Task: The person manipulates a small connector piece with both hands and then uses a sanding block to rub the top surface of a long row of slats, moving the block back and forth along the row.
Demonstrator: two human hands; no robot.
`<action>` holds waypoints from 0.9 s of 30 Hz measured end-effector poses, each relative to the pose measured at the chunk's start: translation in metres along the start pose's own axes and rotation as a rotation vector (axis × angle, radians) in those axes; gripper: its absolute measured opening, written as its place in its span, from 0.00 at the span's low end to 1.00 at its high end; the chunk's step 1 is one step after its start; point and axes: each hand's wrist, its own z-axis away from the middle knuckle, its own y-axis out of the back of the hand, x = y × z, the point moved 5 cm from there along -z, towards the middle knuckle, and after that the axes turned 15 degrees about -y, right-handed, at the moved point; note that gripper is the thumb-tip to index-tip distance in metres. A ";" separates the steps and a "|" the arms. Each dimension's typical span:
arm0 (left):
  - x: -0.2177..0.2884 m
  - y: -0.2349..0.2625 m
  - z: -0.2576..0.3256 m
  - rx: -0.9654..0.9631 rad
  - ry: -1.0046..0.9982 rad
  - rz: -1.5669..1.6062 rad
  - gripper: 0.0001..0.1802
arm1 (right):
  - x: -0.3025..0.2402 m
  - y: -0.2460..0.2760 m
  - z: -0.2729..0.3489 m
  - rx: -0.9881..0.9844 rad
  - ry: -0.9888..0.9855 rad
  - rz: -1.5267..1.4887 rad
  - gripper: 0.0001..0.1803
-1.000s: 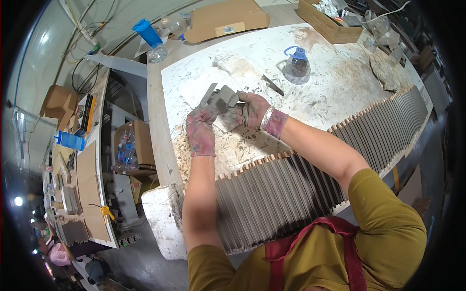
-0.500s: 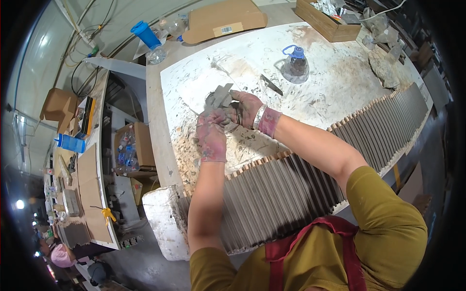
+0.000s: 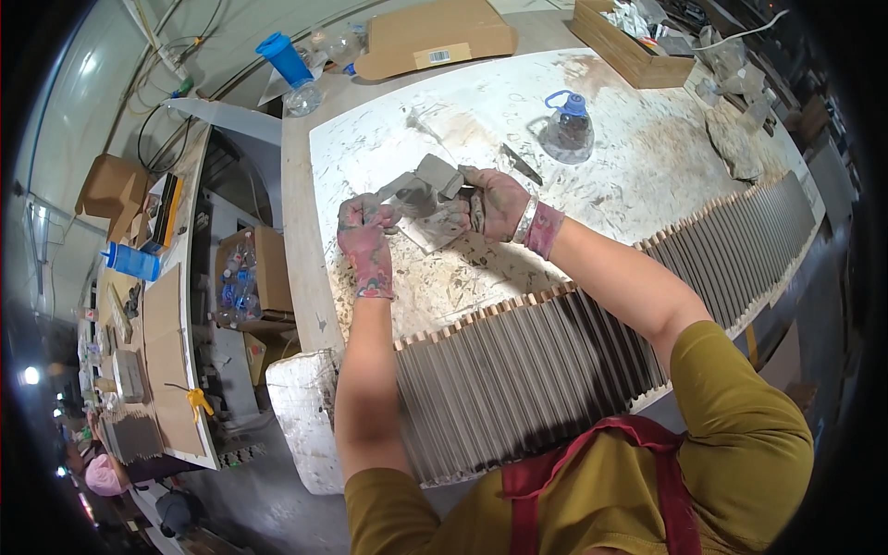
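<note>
Both my hands wear stained pink gloves above the white worktop. My left hand [image 3: 363, 231] has its fingers closed at the near end of a flat grey strip [image 3: 396, 187]. My right hand [image 3: 504, 205] is closed with its thumb at the edge of a grey rectangular block [image 3: 437, 174]; something dark also shows in its palm. Between the hands, under the block, sits a dark grey rounded lump [image 3: 416, 200], partly hidden. A pale flat piece [image 3: 433, 239] lies just below it. What the grey pieces are made of, I cannot make out.
A long row of grey ridged strips with wooden ends [image 3: 518, 370] lines the near edge. Beyond my right hand are a dark blade-like tool [image 3: 523, 165] and a clear blue-capped jug [image 3: 567, 134]. Farther back are flat cardboard [image 3: 439, 37] and a wooden box [image 3: 629, 55].
My hands have moved apart: the left went left, the right slightly right. The grey block and strip, bunched together before, now show separately, and the pale flat piece shows between the hands.
</note>
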 end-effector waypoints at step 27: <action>0.050 -0.043 -0.004 -0.466 -0.516 -0.999 0.06 | -0.027 -0.040 -0.036 0.489 0.721 1.283 0.21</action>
